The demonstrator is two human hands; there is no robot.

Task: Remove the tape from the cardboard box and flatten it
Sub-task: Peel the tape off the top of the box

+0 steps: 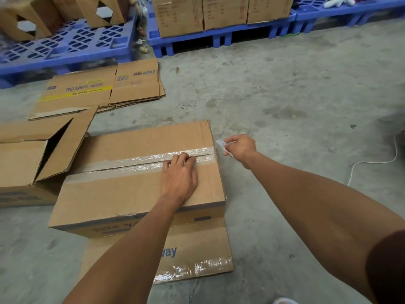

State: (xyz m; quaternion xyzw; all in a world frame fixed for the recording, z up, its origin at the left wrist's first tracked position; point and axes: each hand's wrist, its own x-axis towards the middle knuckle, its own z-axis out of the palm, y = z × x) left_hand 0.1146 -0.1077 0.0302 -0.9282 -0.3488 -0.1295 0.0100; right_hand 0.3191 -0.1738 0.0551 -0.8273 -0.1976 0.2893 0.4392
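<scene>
The cardboard box (pixel 135 183) is set on the concrete floor (pixel 285 88), its seam covered by shiny clear tape (pixel 140 163); the left hand (pixel 178 178) is pressed flat on top, released; a small white tool (pixel 222 147) is pinched in the right hand (pixel 241 149).

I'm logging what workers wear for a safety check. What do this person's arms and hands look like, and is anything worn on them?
Both hands are bare: no gloves, rings or watch show on the left hand or the right hand. The forearms are uncovered. A dark sleeve edge shows on the right upper arm.
</scene>
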